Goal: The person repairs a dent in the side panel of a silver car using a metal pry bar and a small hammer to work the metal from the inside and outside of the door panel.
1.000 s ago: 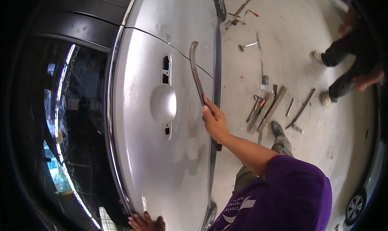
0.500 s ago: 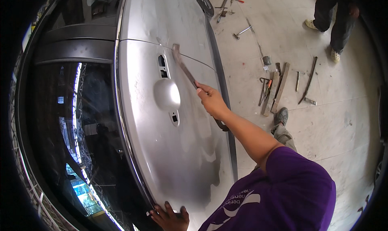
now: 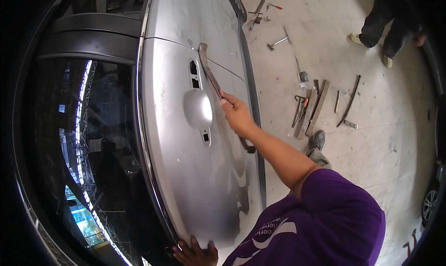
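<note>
Dusty concrete strewn with loose hand tools (image 3: 316,108) borders a silver car door (image 3: 195,173), where the right hand (image 3: 237,115) wraps tight around a long curved metal bar (image 3: 210,75) laid against the panel, while the left hand (image 3: 195,253) presses flat on the door's edge, seemingly to steady it.

A single head-worn fisheye camera looks steeply down from above the person's purple-sleeved shoulder (image 3: 325,219), close over the silver car door panel (image 3: 186,163) that fills the middle of the frame. The dark window glass (image 3: 83,149) curves along the left rim, and the concrete floor (image 3: 371,126) with scattered tools bends away at right. The right hand (image 3: 238,115) sits near centre; the left hand (image 3: 197,254) shows only at the lower edge. No second view is given.
</note>
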Demonstrator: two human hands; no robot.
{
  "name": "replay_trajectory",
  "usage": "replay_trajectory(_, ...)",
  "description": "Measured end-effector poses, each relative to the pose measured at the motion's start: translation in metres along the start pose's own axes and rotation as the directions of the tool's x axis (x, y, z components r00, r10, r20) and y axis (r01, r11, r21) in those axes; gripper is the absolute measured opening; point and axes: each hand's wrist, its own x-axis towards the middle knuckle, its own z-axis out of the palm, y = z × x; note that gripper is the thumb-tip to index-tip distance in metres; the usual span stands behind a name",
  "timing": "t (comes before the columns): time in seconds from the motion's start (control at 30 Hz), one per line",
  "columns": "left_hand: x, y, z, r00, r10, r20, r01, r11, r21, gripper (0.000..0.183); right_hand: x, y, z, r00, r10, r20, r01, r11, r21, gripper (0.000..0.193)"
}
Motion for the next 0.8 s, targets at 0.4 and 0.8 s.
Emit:
replay_trajectory(0.4, 0.001, -0.002, 0.0, 0.999, 0.015, -0.031, -0.014, 1.0, 0.028, 0.067, 0.01, -0.023, 0.004, 0.997, 0.036, -0.066, -0.021, 0.977, 0.21, 0.042)
replay_trajectory(0.8, -0.009, -0.002, 0.012, 0.998, -0.011, 0.061, 0.007, 0.998, 0.056, 0.07, 0.019, -0.001, 0.011, 0.978, -0.103, -0.179, 0.139, 0.969, 0.203, 0.041)
